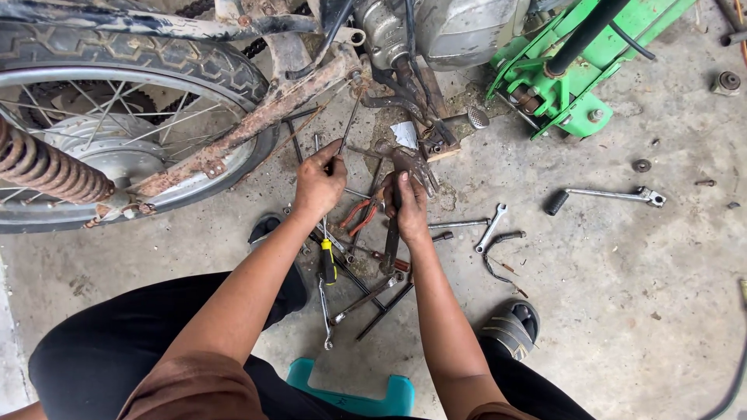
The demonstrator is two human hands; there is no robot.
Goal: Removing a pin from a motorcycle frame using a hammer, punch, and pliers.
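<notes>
Nearest, steel wrenches (366, 295) lie crossed on the rough concrete floor (622, 295). Above them the left hand (319, 185) pinches a thin metal rod (348, 124), while the right hand (410, 206) closes around a rusty flat lever (391, 241). Farther off stands the rust-flaked motorcycle frame (257, 117) beside the spoked wheel (117, 132).

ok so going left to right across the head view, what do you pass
rusty coil spring → spoked rear wheel → left hand holding a thin rod → right hand on a rusty tool → open-end spanner on the floor → green stand → ratchet handle → small round part
</notes>
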